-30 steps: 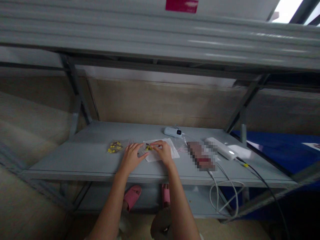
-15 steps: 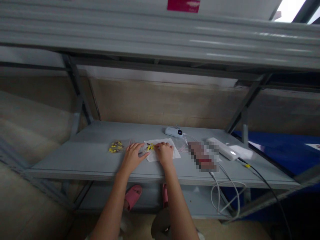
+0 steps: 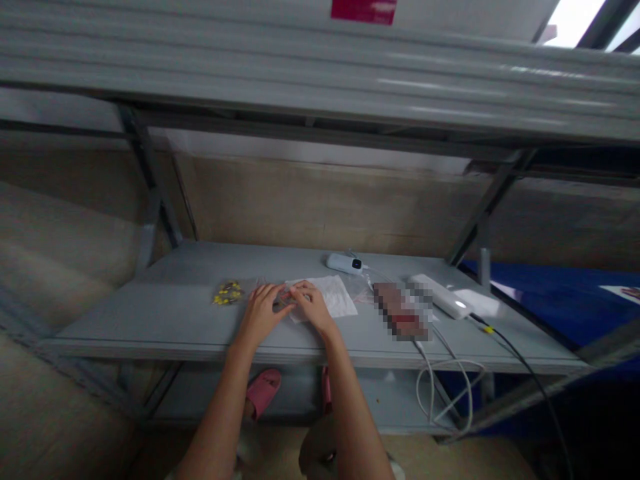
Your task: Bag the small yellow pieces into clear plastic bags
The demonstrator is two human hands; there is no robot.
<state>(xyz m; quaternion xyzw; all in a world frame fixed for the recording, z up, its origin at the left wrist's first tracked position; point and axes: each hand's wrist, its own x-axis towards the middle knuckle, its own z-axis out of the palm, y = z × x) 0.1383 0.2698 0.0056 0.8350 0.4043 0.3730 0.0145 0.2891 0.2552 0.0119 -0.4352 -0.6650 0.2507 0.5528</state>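
My left hand (image 3: 263, 312) rests on the grey shelf, its fingers curved and its thumb reaching right around what looks like a clear plastic bag (image 3: 284, 299). Close against it, my right hand (image 3: 311, 305) has its fingers bent down at the bag. Whatever its fingertips hold is hidden. A white sheet (image 3: 340, 297), thin and creased, lies partly under my right hand. Left of my hands is a cluster of small yellow and dark pieces (image 3: 229, 293), with clear plastic beside it.
Behind my hands lies a white device with a small dark screen (image 3: 345, 264). To the right are a blurred-out reddish object (image 3: 400, 312) and a long white power bank-like block (image 3: 443, 298). White cables (image 3: 470, 393) hang over the front edge. Another shelf (image 3: 300, 80) crosses above.
My right hand has moved left, off the white sheet and up to my left hand. The yellow pieces that showed between my hands are now covered. The view has shifted slightly.
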